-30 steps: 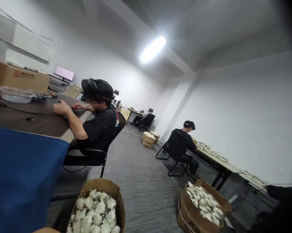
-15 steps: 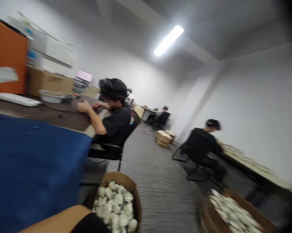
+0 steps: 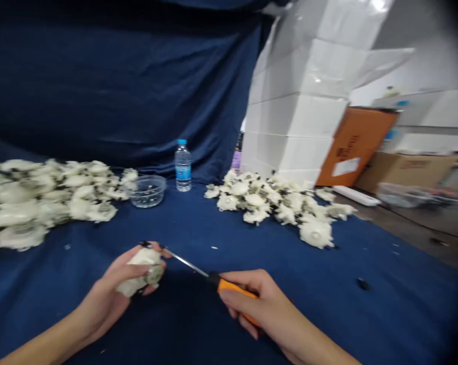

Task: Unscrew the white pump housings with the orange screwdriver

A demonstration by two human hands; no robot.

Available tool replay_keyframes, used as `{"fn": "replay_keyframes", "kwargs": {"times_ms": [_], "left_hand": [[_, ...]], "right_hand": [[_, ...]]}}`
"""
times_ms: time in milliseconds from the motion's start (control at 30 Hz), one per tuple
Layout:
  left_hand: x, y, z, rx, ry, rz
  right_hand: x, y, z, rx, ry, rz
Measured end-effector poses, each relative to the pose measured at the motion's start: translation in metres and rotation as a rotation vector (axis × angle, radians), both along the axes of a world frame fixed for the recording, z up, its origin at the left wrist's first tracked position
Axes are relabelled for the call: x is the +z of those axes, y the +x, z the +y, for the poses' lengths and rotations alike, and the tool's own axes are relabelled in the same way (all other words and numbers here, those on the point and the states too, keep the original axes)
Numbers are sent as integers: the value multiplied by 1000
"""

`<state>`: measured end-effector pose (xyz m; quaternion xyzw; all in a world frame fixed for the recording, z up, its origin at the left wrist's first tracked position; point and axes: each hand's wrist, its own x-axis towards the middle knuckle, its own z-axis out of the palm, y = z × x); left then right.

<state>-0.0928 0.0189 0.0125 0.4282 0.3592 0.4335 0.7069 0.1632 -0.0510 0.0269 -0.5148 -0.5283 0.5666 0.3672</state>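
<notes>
**Left hand (image 3: pixel 110 289) clenches white part (image 3: pixel 139 274), right hand (image 3: pixel 269 309) on screwdriver (image 3: pixel 234 289)**

Left hand wraps the white part from below, fingers (image 3: pixel 116 266) curled round it, palm up. Part is lumpy, moulded or foam, exact material can't be told, with a dark ring-like piece on its side and a black bit at its top edge. Right hand is closed round the orange handle, steel shaft (image 3: pixel 185 262) pointing to about 10 o'clock. Tip reaches the top of the part by the left fingertips; contact looks likely but can't be confirmed at this blur.

Both hands are over navy cloth (image 3: pixel 403 314). Small black piece (image 3: pixel 363 284) lies on it at 3 o'clock.

Progress: one part in hand, with plenty more lying about. Large heap of white parts (image 3: pixel 49 203) at 10 o'clock, second heap (image 3: pixel 274 203) at 1 o'clock. Can't tell from here whether either heap is worked or unworked.

Clear plastic bowl (image 3: pixel 145 191) at 11 o'clock, small bits in it. Water bottle (image 3: pixel 183 166) at 12. Stacked white boxes in plastic wrap (image 3: pixel 293 96) behind the 1 o'clock heap. Orange panel (image 3: pixel 356 147) and cardboard box (image 3: pixel 406 170) further out at 2 o'clock.
</notes>
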Motion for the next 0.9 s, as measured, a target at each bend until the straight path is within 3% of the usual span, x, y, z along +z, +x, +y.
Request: {"fn": "replay_keyframes", "kwargs": {"times_ms": [133,300,600,800,900], "left_hand": [[-6,1,9,-120,134,7],[-11,1,12,-179,158,-62],[-13,0,13,-159,173,-95],[-14,0,14,-172,184,-79],[-16,-2,15,-220,249,-10]], "right_hand": [[0,-1,1,46,-48,-22],[-3,-5,6,68,-99,-26],[1,-16,-1,-134,-83,-71],[-1,-12,1,-16,-89,-102],[1,-8,-1,-35,-193,-15]]}}
